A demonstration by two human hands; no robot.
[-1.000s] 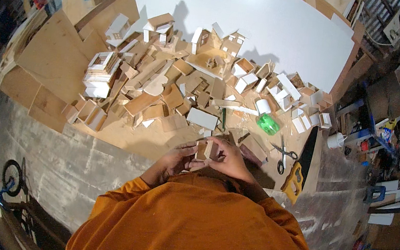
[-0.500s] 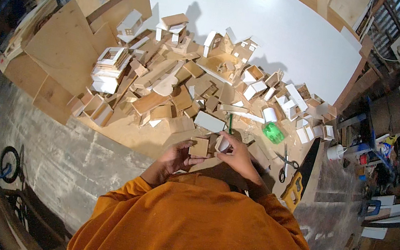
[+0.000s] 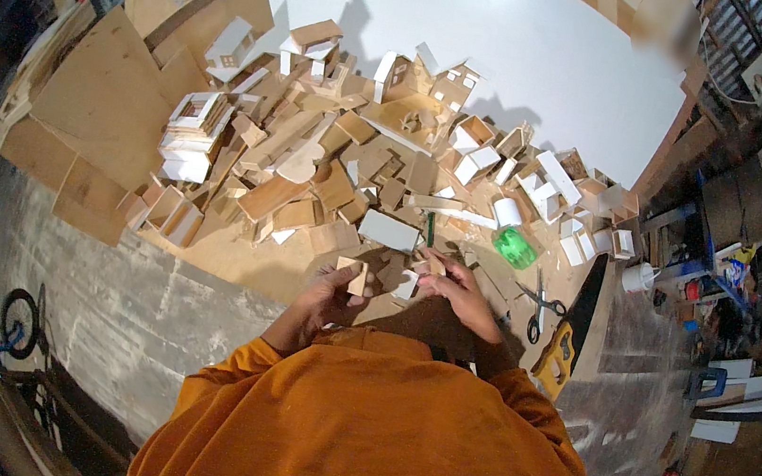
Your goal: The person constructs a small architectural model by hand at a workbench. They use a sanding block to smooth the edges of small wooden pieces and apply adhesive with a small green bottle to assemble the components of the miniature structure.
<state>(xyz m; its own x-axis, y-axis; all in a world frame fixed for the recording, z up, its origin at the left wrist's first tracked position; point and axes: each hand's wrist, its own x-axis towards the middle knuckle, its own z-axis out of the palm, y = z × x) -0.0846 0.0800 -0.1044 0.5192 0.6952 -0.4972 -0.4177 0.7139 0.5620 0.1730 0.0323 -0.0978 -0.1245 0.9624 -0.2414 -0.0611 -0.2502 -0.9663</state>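
From my head, the left of my two fisheye cameras looks steeply down over my shirt, which is nearest and fills the lower middle. It faces forward, with my left hand and right hand near the centre, the worktop beyond, and the white panel farthest, at the top.

Drawing a wooden block in the left hand clear of another wooden piece in the right hand above the worktop's near edge, after holding both hands together a second earlier. Turning the block's square face aside.
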